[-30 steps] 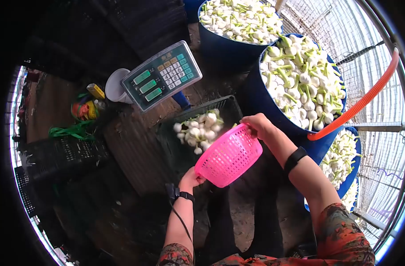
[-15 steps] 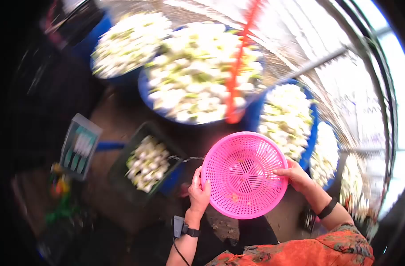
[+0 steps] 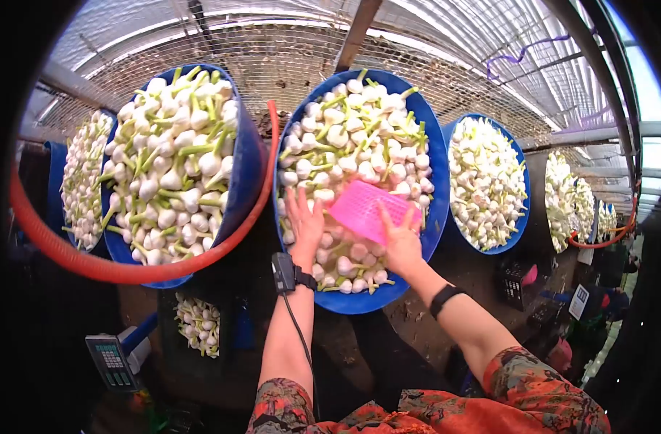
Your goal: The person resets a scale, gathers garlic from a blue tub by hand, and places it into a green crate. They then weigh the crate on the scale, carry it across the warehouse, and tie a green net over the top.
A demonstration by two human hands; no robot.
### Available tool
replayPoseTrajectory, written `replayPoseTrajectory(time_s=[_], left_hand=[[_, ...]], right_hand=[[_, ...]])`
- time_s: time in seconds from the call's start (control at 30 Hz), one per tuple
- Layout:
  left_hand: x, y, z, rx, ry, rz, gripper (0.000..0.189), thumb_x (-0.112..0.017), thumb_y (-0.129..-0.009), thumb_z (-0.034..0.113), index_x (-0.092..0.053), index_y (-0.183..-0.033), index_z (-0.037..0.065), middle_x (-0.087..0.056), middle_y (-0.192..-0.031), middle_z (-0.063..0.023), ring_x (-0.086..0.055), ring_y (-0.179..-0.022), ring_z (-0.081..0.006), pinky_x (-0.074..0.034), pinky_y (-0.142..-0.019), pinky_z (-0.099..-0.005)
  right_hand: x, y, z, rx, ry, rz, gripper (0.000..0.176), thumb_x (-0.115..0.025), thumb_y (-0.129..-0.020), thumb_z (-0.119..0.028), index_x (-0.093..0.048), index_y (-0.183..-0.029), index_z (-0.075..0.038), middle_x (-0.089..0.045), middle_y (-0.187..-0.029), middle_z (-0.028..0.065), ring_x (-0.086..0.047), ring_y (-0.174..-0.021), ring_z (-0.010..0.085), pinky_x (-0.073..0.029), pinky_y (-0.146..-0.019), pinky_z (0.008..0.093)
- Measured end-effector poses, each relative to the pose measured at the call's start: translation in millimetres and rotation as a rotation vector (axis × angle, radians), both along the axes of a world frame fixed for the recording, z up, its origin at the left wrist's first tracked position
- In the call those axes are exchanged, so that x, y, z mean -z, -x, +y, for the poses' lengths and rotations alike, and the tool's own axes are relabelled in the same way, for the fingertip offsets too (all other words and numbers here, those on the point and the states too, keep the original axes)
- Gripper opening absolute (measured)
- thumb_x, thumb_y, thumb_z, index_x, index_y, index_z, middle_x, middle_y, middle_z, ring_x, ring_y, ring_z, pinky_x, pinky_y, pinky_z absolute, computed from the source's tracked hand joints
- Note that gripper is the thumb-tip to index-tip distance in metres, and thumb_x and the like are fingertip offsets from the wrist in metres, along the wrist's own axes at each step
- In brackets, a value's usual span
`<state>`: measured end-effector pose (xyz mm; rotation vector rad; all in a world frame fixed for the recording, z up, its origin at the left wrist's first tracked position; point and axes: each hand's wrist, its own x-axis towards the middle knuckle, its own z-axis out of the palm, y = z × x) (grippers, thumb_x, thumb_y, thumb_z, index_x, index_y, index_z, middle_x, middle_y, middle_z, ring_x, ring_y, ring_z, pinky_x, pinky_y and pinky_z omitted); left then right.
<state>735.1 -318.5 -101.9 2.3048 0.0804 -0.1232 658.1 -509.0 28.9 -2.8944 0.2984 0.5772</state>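
Note:
A pink plastic colander [image 3: 370, 210] is tipped on its side among the garlic bulbs [image 3: 345, 134] in the middle blue tub [image 3: 435, 163]. My right hand [image 3: 401, 239] grips the colander, its fingers on the pink wall; part of the rim is hidden. To the left of the colander, my left hand [image 3: 303, 220] rests against the bulbs with its fingers spread. The bulbs are white with short green stems.
A heaped blue tub [image 3: 252, 155] stands to the left, with a thick red hose [image 3: 157, 271] curving round it. Another blue tub [image 3: 518, 210] is to the right. Below left are a digital scale display [image 3: 112, 362] and a crate of garlic [image 3: 198, 325].
The colander, held upright in both hands before, is now tilted down into the middle tub. My left hand has let go of it and moved onto the garlic. The view has shifted toward the tubs.

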Motion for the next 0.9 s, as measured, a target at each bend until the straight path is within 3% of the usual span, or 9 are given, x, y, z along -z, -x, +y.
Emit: replayPoseTrajectory(time_s=[0.07,0.17,0.3,0.4,0.47,0.57,0.6,0.67,0.9], left_hand=[[17.4,-21.2,-3.1,-0.051,-0.267,0.214,0.062,-0.054,-0.089,0.042,-0.038,-0.141,0.012,-0.022,-0.148,-0.0263,-0.020,-0.137,-0.0448,-0.021,-0.107,-0.0612],[19.3,-21.4,-16.9,0.005,-0.447,0.401,0.069,-0.054,-0.084,0.054,-0.033,-0.143,0.024,-0.021,-0.148,-0.0241,-0.014,-0.139,-0.0433,-0.014,-0.103,-0.0697],[20.8,3.0,-27.6,-0.091,-0.240,0.604,0.070,-0.055,-0.082,0.055,-0.033,-0.143,0.028,-0.022,-0.148,-0.0247,-0.019,-0.138,-0.0425,-0.014,-0.102,-0.0709],[13.6,25.8,-25.9,0.021,-0.301,0.645,0.069,-0.059,-0.085,0.045,-0.032,-0.144,0.024,-0.027,-0.144,-0.0225,-0.029,-0.133,-0.0422,-0.023,-0.103,-0.0632],[-5.8,47.7,-15.4,0.148,0.052,0.376,0.062,-0.059,-0.087,0.032,-0.034,-0.143,0.023,-0.028,-0.145,-0.0227,-0.029,-0.134,-0.0385,-0.024,-0.109,-0.0492],[-21.3,97.5,-19.3,-0.552,0.002,0.310,0.058,-0.055,-0.090,0.029,-0.037,-0.140,0.007,-0.038,-0.141,-0.0189,-0.039,-0.128,-0.0344,-0.032,-0.107,-0.0435],[-4.3,108.9,-16.4,-0.547,0.003,0.310,0.058,-0.055,-0.090,0.029,-0.037,-0.140,0.007,-0.038,-0.141,-0.0189,-0.039,-0.128,-0.0344,-0.032,-0.107,-0.0435],[32.8,130.2,-14.8,-1.245,1.280,0.713,0.053,-0.044,-0.095,0.043,-0.044,-0.137,0.011,-0.044,-0.138,-0.0109,-0.043,-0.126,-0.0296,-0.034,-0.107,-0.0457],[37.6,80.8,-91.3,-1.075,1.430,0.841,0.051,-0.042,-0.094,0.051,-0.052,-0.125,0.011,-0.056,-0.122,-0.0071,-0.054,-0.113,-0.0262,-0.045,-0.097,-0.0440]], right_hand=[[25.9,-20.3,-4.3,0.029,-0.054,0.045,0.093,-0.070,-0.074,-0.017,-0.017,-0.147,-0.036,-0.010,-0.140,0.0453,-0.029,-0.124,0.0623,-0.029,-0.107,0.0570],[45.0,-34.1,-9.9,0.069,-0.042,0.164,0.086,-0.068,-0.078,-0.020,-0.020,-0.146,-0.038,-0.009,-0.144,0.0417,-0.034,-0.115,0.0674,-0.039,-0.099,0.0563],[92.3,-19.5,-27.0,0.090,-0.092,0.226,0.085,-0.065,-0.079,-0.017,-0.019,-0.146,-0.040,-0.010,-0.145,0.0392,-0.032,-0.117,0.0678,-0.041,-0.098,0.0555],[110.3,-30.9,-52.4,0.092,-0.139,0.221,0.088,-0.063,-0.078,-0.013,-0.016,-0.146,-0.042,-0.007,-0.147,0.0370,-0.034,-0.117,0.0659,-0.042,-0.096,0.0558],[120.5,-40.4,-75.2,0.096,-0.216,0.235,0.080,-0.063,-0.076,-0.012,-0.027,-0.145,-0.033,-0.031,-0.139,0.0354,-0.047,-0.114,0.0543,-0.046,-0.094,0.0507],[149.8,-75.0,-110.1,0.019,-0.289,0.401,0.068,-0.063,-0.074,-0.015,-0.040,-0.138,-0.021,-0.056,-0.117,0.0294,-0.061,-0.095,0.0419,-0.050,-0.084,0.0457],[158.3,-83.6,-115.5,0.024,-0.288,0.400,0.068,-0.063,-0.074,-0.015,-0.040,-0.138,-0.021,-0.056,-0.117,0.0294,-0.061,-0.095,0.0419,-0.050,-0.084,0.0457],[171.5,-90.4,-123.1,-0.005,-0.296,0.394,0.060,-0.062,-0.073,-0.016,-0.047,-0.131,-0.014,-0.066,-0.097,0.0215,-0.063,-0.095,0.0373,-0.050,-0.082,0.0431],[185.4,-93.6,-138.5,0.033,-0.403,0.425,0.043,-0.058,-0.068,-0.008,-0.063,-0.111,-0.010,-0.067,-0.094,0.0210,-0.065,-0.087,0.0345,-0.052,-0.077,0.0408]])
